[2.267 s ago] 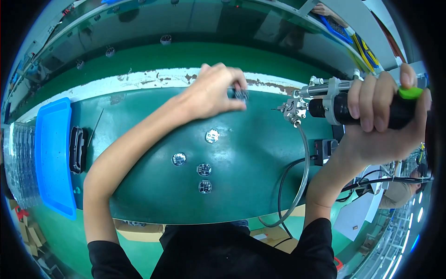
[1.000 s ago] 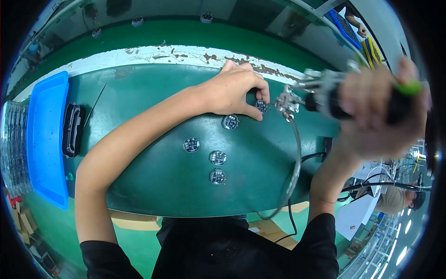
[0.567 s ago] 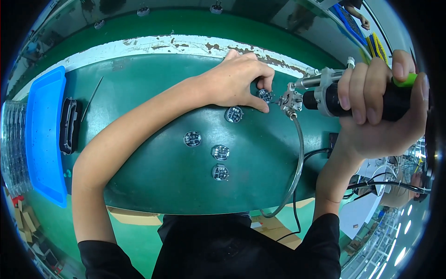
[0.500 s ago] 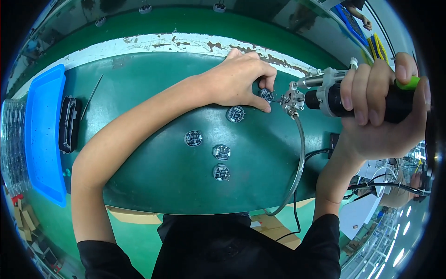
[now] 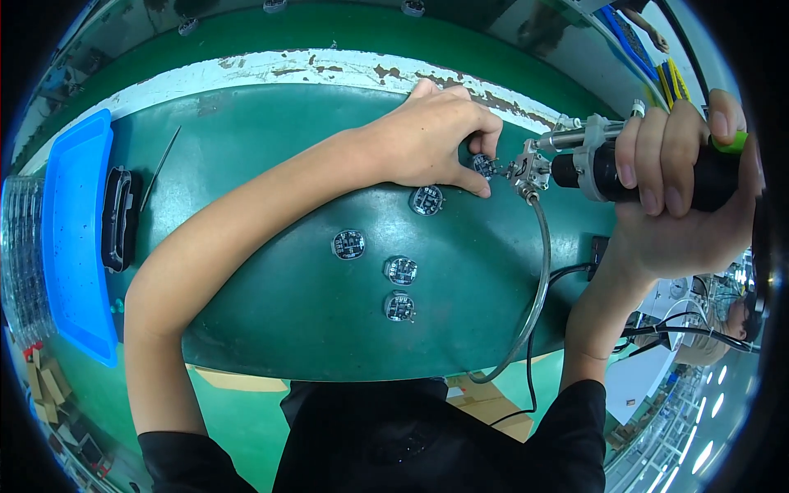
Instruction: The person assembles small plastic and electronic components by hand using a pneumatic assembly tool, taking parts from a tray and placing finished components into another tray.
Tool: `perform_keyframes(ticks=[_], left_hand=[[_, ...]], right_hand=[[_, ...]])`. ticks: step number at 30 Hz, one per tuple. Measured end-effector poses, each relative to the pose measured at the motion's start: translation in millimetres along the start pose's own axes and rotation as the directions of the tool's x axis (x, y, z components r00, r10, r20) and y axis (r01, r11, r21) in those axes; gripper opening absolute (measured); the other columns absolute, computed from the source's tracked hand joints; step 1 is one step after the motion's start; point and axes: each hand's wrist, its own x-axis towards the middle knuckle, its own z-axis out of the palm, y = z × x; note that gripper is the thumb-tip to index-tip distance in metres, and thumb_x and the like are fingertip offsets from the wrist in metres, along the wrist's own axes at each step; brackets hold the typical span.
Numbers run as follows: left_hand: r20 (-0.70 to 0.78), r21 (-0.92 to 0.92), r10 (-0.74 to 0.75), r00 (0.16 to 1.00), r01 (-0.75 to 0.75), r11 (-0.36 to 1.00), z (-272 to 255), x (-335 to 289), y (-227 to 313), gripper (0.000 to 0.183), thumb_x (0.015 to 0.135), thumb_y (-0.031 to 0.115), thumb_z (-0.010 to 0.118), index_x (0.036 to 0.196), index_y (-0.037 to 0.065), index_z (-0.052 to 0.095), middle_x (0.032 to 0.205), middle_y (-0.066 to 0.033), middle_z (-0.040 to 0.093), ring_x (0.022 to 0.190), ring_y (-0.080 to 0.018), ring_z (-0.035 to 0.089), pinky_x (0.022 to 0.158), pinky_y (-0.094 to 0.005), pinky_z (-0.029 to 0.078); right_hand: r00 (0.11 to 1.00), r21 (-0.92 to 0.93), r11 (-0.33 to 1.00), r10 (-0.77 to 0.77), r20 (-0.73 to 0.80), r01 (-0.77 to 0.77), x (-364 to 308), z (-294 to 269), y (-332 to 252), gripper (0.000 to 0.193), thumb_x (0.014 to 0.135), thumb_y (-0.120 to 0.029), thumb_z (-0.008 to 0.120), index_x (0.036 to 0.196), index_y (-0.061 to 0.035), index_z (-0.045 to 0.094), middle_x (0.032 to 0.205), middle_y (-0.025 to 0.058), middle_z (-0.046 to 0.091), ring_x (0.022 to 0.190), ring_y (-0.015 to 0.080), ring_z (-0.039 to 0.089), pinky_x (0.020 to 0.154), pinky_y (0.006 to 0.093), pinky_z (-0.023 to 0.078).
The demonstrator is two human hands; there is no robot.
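My left hand (image 5: 440,135) reaches across the green table, thumb and fingers pinching a small round circuit-board module (image 5: 482,167) by its sides. In my right hand (image 5: 670,177) is a black-bodied dispenser (image 5: 604,171), fingers wrapped round it. Its metal valve head (image 5: 528,170) points left, with the thin tip at or close to the pinched module; whether they touch I cannot tell. A clear hose (image 5: 542,271) curves down from the valve head. Just below my left hand lies another module (image 5: 426,200). Nearer to me are a third module (image 5: 349,244) and two more, one (image 5: 401,270) above the other (image 5: 399,306).
At the left stand a blue tray (image 5: 78,246), a black plastic housing (image 5: 122,220) and a thin metal rod (image 5: 160,168). Stacked clear trays (image 5: 25,259) sit beyond the blue tray. A chipped white ledge (image 5: 271,67) runs along the back; a green strip with several modules lies behind it.
The whole view has shifted slightly, so the table things appear a little further right. Both hands keep their grips, and the dispenser tip stays beside the pinched module.
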Motion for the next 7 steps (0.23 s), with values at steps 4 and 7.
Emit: perform_keyframes(ticks=[4, 7], left_hand=[[0.018, 0.003, -0.021, 1.0, 0.021, 1.0, -3, 2, 3, 0.038, 0.076, 0.034, 0.089, 0.094, 0.011, 0.064, 0.092, -0.0008, 0.062, 0.105, -0.0212, 0.056, 0.1, -0.0382, 0.033], [0.043, 0.024, -0.033, 0.999, 0.032, 0.999, -5, 3, 7, 0.04, 0.076, 0.036, 0.089, 0.095, 0.01, 0.064, 0.093, -0.0017, 0.063, 0.106, -0.0214, 0.056, 0.099, -0.0387, 0.035]], right_hand=[[0.998, -0.007, 0.999, 0.04, -0.055, -0.041, 6, 2, -3, 0.031, 0.105, -0.036, 0.037, 0.102, -0.0077, 0.048, 0.056, -0.003, 0.038, 0.046, 0.0095, 0.037, 0.054, 0.0262, 0.039], [0.977, -0.048, 0.996, 0.058, -0.207, -0.069, 9, 23, 0, 0.036, 0.105, -0.043, 0.042, 0.1, -0.0076, 0.048, 0.055, -0.0016, 0.036, 0.045, 0.0098, 0.035, 0.054, 0.026, 0.038]])
